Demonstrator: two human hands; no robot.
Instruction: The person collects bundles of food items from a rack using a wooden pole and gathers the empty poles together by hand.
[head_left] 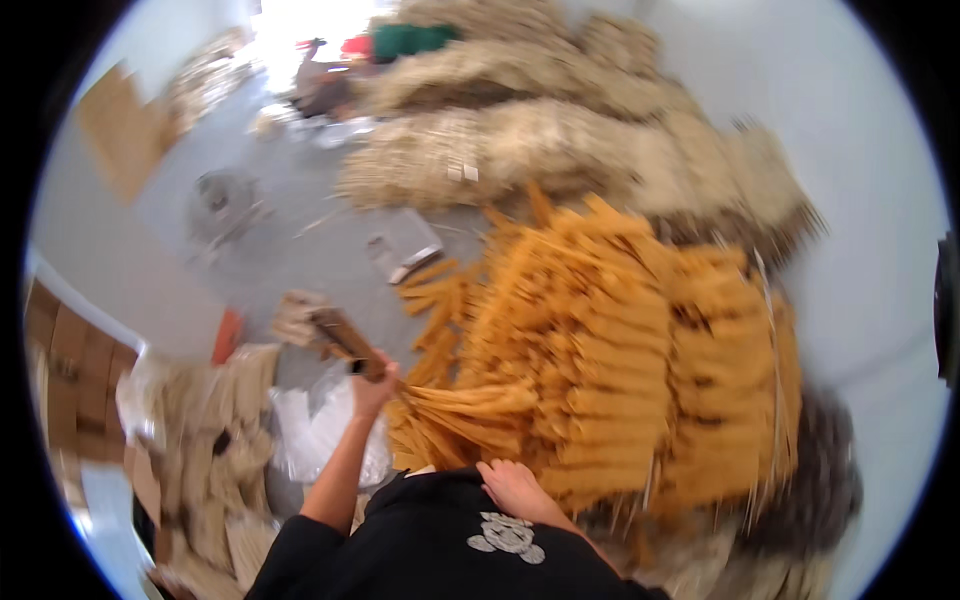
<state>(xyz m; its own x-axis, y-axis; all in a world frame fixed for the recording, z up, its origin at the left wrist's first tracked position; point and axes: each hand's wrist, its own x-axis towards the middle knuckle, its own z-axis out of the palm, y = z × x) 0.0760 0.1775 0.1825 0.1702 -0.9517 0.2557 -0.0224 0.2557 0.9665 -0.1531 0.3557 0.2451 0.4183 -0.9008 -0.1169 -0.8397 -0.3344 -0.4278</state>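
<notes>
My left hand is closed around the near end of a long brown piece, stiff-looking and dark at one edge; motion blur hides its exact kind. Right beside that hand, a gathered bunch of orange-yellow strips fans out toward the big pile; whether the hand touches it I cannot tell. My right hand lies against the front of my black shirt, at the near edge of the orange pile. Its fingers look laid flat, with nothing seen in them.
Tall stacks of pale straw-coloured bundles line the back. A grey-white box sits on the grey floor. White plastic bags and tan bundles lie at left, near cardboard boxes. Dark fibres stand at right.
</notes>
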